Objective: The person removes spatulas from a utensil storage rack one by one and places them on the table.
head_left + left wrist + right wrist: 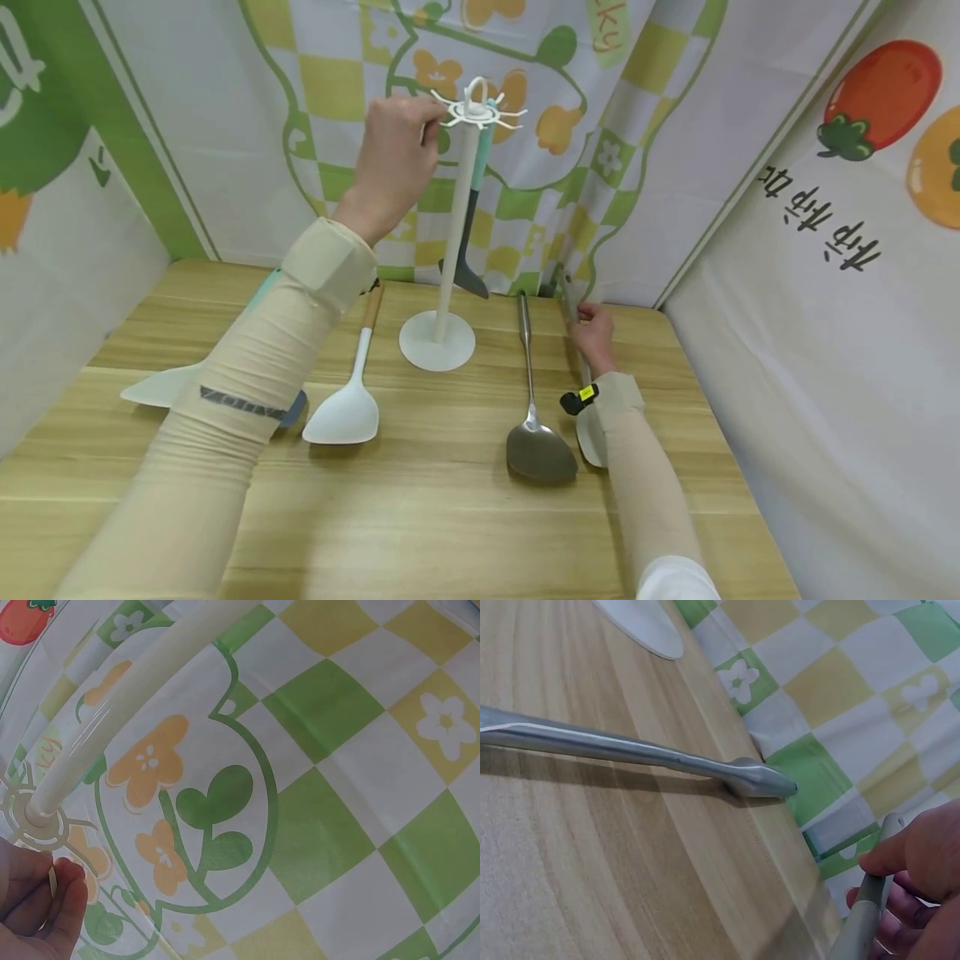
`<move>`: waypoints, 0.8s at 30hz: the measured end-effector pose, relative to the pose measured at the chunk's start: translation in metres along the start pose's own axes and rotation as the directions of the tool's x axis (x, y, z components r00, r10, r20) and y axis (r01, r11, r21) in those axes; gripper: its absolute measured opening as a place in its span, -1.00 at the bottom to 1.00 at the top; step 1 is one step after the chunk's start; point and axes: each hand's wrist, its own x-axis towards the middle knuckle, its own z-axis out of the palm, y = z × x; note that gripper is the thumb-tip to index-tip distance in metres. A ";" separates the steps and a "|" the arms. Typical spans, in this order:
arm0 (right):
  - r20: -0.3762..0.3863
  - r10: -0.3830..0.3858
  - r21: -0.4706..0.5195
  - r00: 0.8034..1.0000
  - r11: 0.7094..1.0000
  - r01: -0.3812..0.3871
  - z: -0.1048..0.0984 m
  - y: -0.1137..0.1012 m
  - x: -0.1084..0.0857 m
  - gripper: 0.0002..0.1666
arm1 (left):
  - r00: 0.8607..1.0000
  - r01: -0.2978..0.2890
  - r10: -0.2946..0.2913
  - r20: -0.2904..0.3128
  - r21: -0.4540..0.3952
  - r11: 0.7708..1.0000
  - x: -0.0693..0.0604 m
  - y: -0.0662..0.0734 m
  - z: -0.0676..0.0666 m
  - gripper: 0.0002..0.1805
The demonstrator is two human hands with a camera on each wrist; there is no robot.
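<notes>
My left hand (pixel 393 158) pinches one hook arm of the white utensil stand (pixel 453 225) at its top ring. In the left wrist view, thumb and fingers meet on that hook beside the pole (pixel 112 705). A utensil with a teal handle and dark head (pixel 467 279) hangs from the ring, behind the pole. On the right, my right hand (pixel 594 335) grips the grey handle (pixel 859 930) of a light-coloured spatula (pixel 592 439); forearm and wrist camera partly cover it. A metal turner (pixel 542 454) lies just left of it.
Left of the stand lies a white spatula (pixel 347 414) with a wooden handle. Farther left, a pale utensil (pixel 159 386) and a blue-grey one (pixel 295 410) are partly hidden by my left forearm. A patterned curtain (pixel 345 125) hangs behind the wooden table (pixel 420 517).
</notes>
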 end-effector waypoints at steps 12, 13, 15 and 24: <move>0.025 0.066 -0.044 0.997 0.997 -0.065 0.002 0.004 -0.001 -0.52 | 1.000 0.008 -0.008 0.008 -0.002 1.000 0.000 -0.002 0.001 -0.78; 0.025 0.067 -0.055 0.997 0.996 -0.065 0.002 0.005 -0.001 -0.52 | 1.000 0.010 -0.010 0.010 -0.001 1.000 0.000 -0.002 0.001 -0.78; 0.021 0.065 -0.070 0.998 0.996 -0.063 0.002 0.007 0.000 -0.53 | 1.000 0.008 -0.008 0.008 0.000 1.000 0.001 -0.003 0.001 -0.78; 0.011 0.060 -0.128 0.998 0.990 -0.059 0.002 0.012 -0.001 -0.58 | 1.000 -0.014 0.014 -0.004 0.009 1.000 0.000 -0.003 0.002 -0.78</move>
